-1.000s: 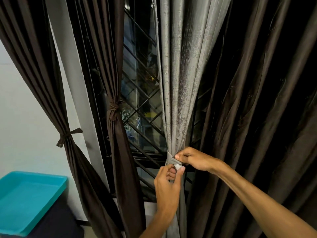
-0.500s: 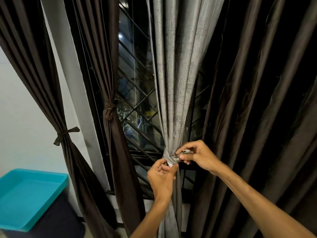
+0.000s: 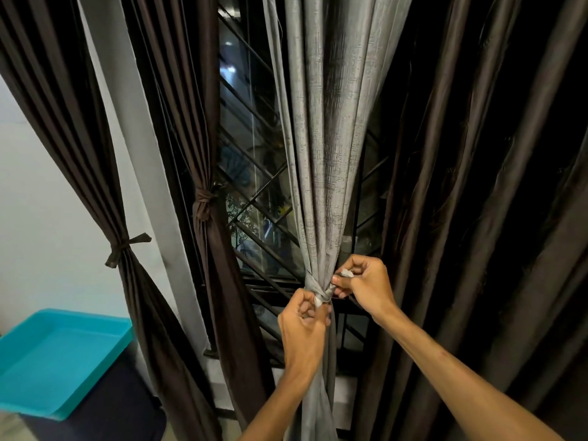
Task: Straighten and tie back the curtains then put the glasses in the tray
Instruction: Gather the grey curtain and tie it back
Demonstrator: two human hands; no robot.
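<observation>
The grey curtain (image 3: 327, 154) hangs in front of the window grille (image 3: 254, 173). Its folds are gathered to a narrow waist by a grey tie (image 3: 313, 286) wrapped round it. The tie's 2 ends cross in a knot at the front of the curtain.

The left hand (image 3: 302, 332) sits just below the knot, fingers curled, gripping 1 end of the tie against the cloth. The right hand (image 3: 366, 288) is just right of the knot. Its thumb and bent fingers pinch the other end, whose pale tip shows above the thumb.

The middle brown curtain (image 3: 203, 138) hangs left of the grey one, bound at its waist by a knotted band in front of the grille. The left brown curtain (image 3: 79, 154) hangs against the white wall (image 3: 31, 233) and is bound by a band with a loose tail. The right brown curtain (image 3: 477, 218) hangs unbound just right of the grey one, behind the right forearm.

The tray (image 3: 47, 354), teal, lies on a dark stand (image 3: 111, 409), reaching over its left edge. It is near the foot of the left brown curtain and well apart from both hands.
</observation>
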